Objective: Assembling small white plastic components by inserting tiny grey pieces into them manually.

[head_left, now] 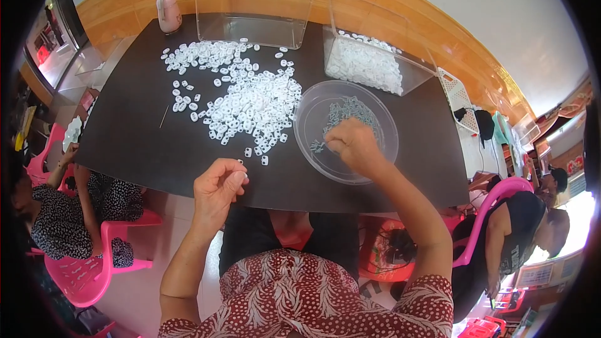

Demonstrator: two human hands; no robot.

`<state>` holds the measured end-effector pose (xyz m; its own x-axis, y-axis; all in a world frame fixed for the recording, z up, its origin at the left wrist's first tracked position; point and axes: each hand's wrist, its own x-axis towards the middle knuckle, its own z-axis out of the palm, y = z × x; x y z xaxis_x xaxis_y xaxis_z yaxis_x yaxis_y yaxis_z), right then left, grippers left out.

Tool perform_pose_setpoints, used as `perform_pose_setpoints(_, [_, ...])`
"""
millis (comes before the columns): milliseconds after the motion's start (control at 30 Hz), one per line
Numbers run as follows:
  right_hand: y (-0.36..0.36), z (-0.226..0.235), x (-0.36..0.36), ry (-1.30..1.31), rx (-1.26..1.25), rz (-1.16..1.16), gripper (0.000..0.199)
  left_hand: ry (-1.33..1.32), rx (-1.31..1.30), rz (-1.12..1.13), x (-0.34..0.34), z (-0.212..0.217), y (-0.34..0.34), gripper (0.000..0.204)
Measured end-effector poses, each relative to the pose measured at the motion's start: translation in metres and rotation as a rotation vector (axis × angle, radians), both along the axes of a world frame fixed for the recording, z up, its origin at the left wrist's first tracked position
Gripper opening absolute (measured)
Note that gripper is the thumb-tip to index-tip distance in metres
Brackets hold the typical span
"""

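My left hand (219, 189) is closed at the near edge of the dark table, pinching a small white plastic piece (240, 162) that shows only in part at its fingertips. Over the round clear plastic tray (303, 150), my right hand (355, 145) is closed, fingertips down among small grey screws (349, 109). Whether a screw is between those fingers is hidden. A big loose heap of white two-holed plastic pieces (253, 101) spreads left of the tray, with a few strays near my left hand.
A clear bin (375, 69) of white pieces stands behind the tray, beside another clear bin (250, 28). A pink bottle (168, 12) is at the far left corner. A thin metal rod (164, 116) lies left of the heap. People sit on pink chairs (103, 256) at both sides.
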<state>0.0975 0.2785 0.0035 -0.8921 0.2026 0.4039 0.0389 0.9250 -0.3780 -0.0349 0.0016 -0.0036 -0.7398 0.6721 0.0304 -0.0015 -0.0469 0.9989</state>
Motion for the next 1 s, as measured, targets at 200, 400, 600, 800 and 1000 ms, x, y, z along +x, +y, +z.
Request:
perform_pose_setpoints(200, [-0.006,0.002,0.002,0.004,-0.024,0.121,0.006,-0.135,0.052,-0.102,0.013,-0.001,-0.004,0.014])
perform_pose_setpoints(400, [-0.019,-0.003,-0.01,-0.028,0.054,0.162,0.007,-0.227,0.091,-0.088,0.024,-0.002,-0.003,0.015])
perform_pose_setpoints(600, [-0.019,-0.008,-0.015,-0.015,0.15,0.272,0.002,-0.216,0.097,-0.115,0.027,-0.006,0.003,0.018])
perform_pose_setpoints(800, [-0.017,-0.003,-0.021,-0.061,0.147,0.316,0.008,-0.294,0.167,-0.022,0.028,-0.004,0.008,0.017])
perform_pose_setpoints(1000, [-0.011,-0.003,-0.017,0.005,0.154,0.237,0.008,-0.293,0.189,-0.023,0.026,-0.007,0.012,0.014])
